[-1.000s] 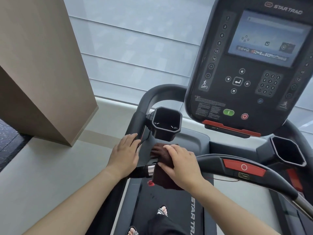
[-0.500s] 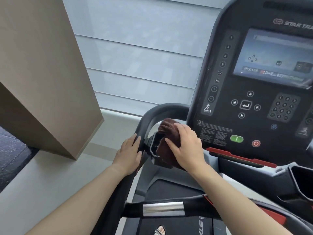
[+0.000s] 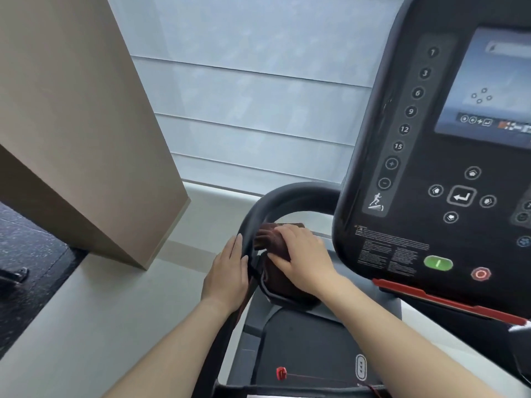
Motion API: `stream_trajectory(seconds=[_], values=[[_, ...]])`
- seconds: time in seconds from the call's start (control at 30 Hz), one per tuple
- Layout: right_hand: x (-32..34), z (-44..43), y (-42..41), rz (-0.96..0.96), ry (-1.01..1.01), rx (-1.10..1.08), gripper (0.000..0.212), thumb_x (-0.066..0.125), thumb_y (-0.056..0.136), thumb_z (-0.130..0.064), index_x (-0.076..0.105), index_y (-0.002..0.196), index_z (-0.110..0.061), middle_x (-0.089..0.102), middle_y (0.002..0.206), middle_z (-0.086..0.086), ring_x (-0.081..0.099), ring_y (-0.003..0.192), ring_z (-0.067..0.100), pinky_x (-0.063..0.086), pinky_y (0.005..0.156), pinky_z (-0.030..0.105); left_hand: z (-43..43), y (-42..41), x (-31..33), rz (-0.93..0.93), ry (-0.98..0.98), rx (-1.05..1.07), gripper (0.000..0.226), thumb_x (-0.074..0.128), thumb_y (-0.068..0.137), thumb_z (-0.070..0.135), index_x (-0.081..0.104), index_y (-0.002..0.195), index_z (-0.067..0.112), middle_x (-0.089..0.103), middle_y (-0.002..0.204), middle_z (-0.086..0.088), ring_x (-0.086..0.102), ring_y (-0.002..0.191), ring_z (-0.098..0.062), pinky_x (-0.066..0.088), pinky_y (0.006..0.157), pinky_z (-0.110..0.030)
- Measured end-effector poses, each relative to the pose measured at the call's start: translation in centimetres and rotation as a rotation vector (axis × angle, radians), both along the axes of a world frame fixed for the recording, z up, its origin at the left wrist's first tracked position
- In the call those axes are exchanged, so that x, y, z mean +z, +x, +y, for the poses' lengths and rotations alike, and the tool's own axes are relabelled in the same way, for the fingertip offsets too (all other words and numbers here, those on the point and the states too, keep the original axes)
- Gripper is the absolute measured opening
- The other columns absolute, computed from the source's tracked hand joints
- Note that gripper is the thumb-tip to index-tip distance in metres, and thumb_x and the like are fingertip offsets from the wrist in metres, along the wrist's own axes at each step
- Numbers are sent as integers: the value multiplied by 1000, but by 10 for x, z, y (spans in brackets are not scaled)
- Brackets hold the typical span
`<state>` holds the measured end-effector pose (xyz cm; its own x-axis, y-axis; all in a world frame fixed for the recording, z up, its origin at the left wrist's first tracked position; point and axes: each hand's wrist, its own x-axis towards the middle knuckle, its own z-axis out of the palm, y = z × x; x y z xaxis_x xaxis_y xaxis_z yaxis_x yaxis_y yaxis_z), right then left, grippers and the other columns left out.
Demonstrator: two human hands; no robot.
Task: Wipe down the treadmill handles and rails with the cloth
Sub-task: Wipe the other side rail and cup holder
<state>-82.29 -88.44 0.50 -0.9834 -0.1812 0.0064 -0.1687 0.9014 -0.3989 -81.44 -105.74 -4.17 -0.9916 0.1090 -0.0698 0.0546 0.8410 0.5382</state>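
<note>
Low in the centre of the frame the dark cloth (image 3: 271, 239) is pressed flat-fingered onto the cup holder by the right hand (image 3: 301, 254), the left rail (image 3: 253, 216) is braced by the left hand (image 3: 227, 271), fingers loosely extended — wiping is judged mid-course, and next the cloth probably needs carrying onto the rail's curve.

One treadmill console (image 3: 425, 156) stood in view, and everything here was counted against it. Two hands showed below its lower left corner: one left hand (image 3: 227, 278) and one right hand (image 3: 304, 258). One dark brown cloth (image 3: 270, 239) lay under the right hand. One curved black rail (image 3: 275, 202) rose just left of the console. On the console's face there was one screen (image 3: 488, 90), six numbered buttons in a column at its left side, one green button (image 3: 438, 263) and one red round button (image 3: 480, 273). One red clip (image 3: 281, 373) sat well below the console. One beige pillar (image 3: 77, 124) stood far to the console's left.
</note>
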Motion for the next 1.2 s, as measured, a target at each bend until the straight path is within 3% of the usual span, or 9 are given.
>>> stream_trajectory(seconds=[0.47, 0.7, 0.87, 1.2], values=[[5, 16, 14, -36, 114, 1, 49, 50, 90, -41, 37, 134, -26, 41, 140, -8, 38, 124, 22, 39, 92, 43, -1, 1, 1, -30, 13, -6, 51, 27, 97, 28, 16, 146, 19, 18, 156, 2, 27, 138, -22, 28, 112, -37], [21, 43, 51, 20, 36, -51, 49, 54, 87, -43, 40, 132, -28, 43, 139, -12, 43, 121, 19, 41, 90, 41, 0, 1, 2, -23, 19, -12, 51, 27, 97, 27, 17, 146, 17, 18, 156, 0, 27, 138, -23, 26, 111, -36], [-1, 19, 70, -54, 70, -38, 50, 47, 90, -44, 35, 136, -28, 37, 145, -11, 32, 131, 16, 34, 97, 38, -1, 3, 3, -26, 10, -5, 51, 27, 97, 27, 17, 146, 17, 19, 156, -1, 27, 138, -24, 26, 111, -37], [-13, -10, 77, 14, -51, -89, 52, 47, 90, -45, 37, 136, -25, 40, 143, -6, 39, 125, 20, 35, 94, 37, -2, 4, 3, -21, 25, 2, 50, 28, 97, 26, 19, 145, 17, 20, 155, -2, 27, 139, -23, 27, 111, -37]])
